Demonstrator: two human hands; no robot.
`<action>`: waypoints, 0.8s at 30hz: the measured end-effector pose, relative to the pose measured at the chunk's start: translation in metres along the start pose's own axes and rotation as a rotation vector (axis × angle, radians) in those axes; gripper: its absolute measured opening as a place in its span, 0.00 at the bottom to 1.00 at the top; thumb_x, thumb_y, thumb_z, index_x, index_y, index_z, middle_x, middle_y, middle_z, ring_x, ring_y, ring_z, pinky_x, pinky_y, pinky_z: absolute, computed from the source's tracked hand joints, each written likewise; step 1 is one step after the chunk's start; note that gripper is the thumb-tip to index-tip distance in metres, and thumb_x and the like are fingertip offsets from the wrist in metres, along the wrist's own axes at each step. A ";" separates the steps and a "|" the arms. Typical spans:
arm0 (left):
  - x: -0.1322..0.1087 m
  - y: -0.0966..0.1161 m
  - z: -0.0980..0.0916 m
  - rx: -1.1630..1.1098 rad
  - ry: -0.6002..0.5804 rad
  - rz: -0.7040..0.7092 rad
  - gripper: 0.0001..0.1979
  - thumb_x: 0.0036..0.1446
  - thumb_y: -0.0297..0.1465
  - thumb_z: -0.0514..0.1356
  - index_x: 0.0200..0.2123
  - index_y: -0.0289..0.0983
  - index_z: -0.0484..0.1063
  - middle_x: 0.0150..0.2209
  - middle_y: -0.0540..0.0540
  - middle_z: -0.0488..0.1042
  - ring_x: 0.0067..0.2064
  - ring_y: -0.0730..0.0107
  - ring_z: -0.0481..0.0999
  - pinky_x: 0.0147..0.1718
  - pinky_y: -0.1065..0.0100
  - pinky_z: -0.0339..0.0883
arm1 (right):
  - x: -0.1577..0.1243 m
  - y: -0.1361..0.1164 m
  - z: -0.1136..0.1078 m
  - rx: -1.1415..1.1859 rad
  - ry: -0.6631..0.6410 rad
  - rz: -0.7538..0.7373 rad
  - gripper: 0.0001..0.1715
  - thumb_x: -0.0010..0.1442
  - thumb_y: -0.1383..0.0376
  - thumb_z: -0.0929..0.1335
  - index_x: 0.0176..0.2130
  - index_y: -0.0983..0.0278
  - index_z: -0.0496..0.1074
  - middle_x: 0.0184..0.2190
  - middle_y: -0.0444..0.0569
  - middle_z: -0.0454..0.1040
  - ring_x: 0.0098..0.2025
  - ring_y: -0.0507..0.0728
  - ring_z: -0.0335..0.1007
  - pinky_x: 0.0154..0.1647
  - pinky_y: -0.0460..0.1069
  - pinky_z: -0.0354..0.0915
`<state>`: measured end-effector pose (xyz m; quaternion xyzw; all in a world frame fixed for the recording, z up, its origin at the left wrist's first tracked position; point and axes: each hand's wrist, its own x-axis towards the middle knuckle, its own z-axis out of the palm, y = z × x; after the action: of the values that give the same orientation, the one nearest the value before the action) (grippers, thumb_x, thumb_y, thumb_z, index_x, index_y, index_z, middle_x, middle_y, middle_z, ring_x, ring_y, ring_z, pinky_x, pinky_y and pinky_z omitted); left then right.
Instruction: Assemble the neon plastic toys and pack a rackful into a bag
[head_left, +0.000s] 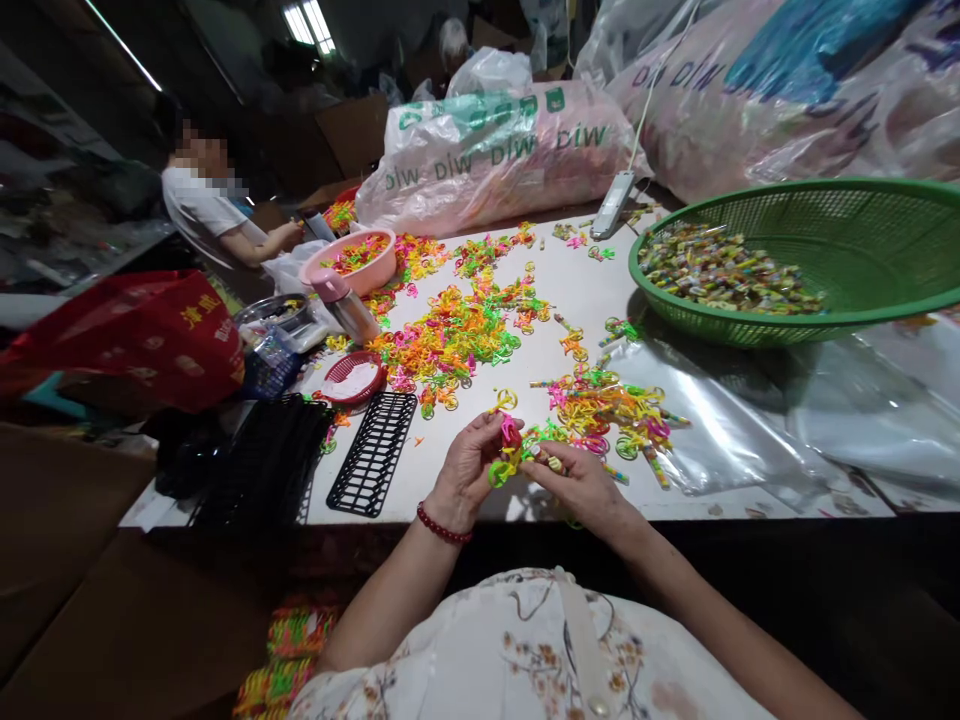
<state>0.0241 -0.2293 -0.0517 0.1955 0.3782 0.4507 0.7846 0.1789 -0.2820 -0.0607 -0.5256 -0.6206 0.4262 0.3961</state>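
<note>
My left hand point(466, 466), a red bead bracelet at its wrist, pinches a small plastic toy point(510, 432) with pink, yellow and green parts. My right hand point(583, 490) meets it from the right, its fingers closed on a short patterned stick point(551, 460) that looks like a candy tube. Both hands are just above the table's near edge. Right behind them lies a heap of toys joined to candy sticks point(600, 410). Farther off spreads a larger pile of loose bright plastic toy pieces point(457, 335). My fingers partly hide how the toy and stick join.
A green basket point(750, 325) with wrapped sticks stands right, beside clear plastic bags point(735, 440). Left are a black plastic grid point(373, 455), red basket point(352, 378), bottle point(349, 308) and pink basin point(390, 262). Filled sacks point(495, 160) lie behind; a co-worker point(214, 205) sits far left.
</note>
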 end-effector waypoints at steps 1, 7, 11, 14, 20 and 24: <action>0.001 -0.001 0.000 -0.010 -0.004 -0.008 0.11 0.45 0.27 0.71 0.30 0.33 0.71 0.28 0.48 0.77 0.27 0.76 0.74 0.30 0.74 0.67 | 0.000 0.001 0.001 -0.011 0.013 -0.035 0.15 0.61 0.57 0.66 0.27 0.63 0.67 0.23 0.40 0.62 0.27 0.51 0.58 0.27 0.46 0.54; 0.009 -0.008 -0.004 -0.096 0.034 -0.119 0.07 0.48 0.24 0.68 0.27 0.30 0.72 0.24 0.49 0.75 0.25 0.78 0.73 0.28 0.75 0.66 | -0.001 0.006 0.005 -0.056 0.069 -0.173 0.08 0.62 0.63 0.65 0.33 0.63 0.72 0.30 0.45 0.74 0.32 0.53 0.68 0.34 0.46 0.60; 0.007 -0.008 -0.004 -0.078 0.019 -0.046 0.10 0.44 0.25 0.70 0.27 0.31 0.71 0.26 0.48 0.76 0.27 0.76 0.74 0.30 0.74 0.67 | -0.001 0.007 0.004 -0.091 0.020 -0.173 0.09 0.62 0.64 0.65 0.30 0.63 0.71 0.28 0.44 0.73 0.30 0.53 0.67 0.31 0.46 0.59; 0.001 -0.006 -0.001 -0.022 0.030 0.070 0.14 0.41 0.28 0.73 0.27 0.32 0.71 0.28 0.47 0.78 0.28 0.75 0.75 0.30 0.74 0.66 | -0.002 0.008 0.003 -0.068 0.004 -0.165 0.09 0.62 0.63 0.66 0.31 0.63 0.71 0.28 0.44 0.72 0.30 0.52 0.65 0.32 0.46 0.58; -0.006 -0.006 0.005 0.008 0.028 0.169 0.15 0.42 0.31 0.73 0.30 0.34 0.72 0.29 0.47 0.79 0.29 0.72 0.77 0.32 0.71 0.68 | -0.006 0.016 0.004 0.139 -0.120 0.051 0.17 0.62 0.55 0.67 0.28 0.64 0.67 0.24 0.40 0.63 0.27 0.50 0.57 0.28 0.46 0.54; -0.005 -0.007 0.004 -0.003 0.019 0.161 0.15 0.41 0.30 0.73 0.30 0.33 0.72 0.29 0.48 0.78 0.29 0.72 0.77 0.36 0.70 0.69 | -0.008 0.013 0.005 0.334 -0.187 0.207 0.20 0.59 0.52 0.69 0.27 0.64 0.65 0.21 0.37 0.57 0.22 0.47 0.50 0.22 0.45 0.48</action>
<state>0.0301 -0.2375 -0.0515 0.2196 0.3680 0.5146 0.7426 0.1795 -0.2893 -0.0751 -0.4717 -0.5182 0.6083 0.3728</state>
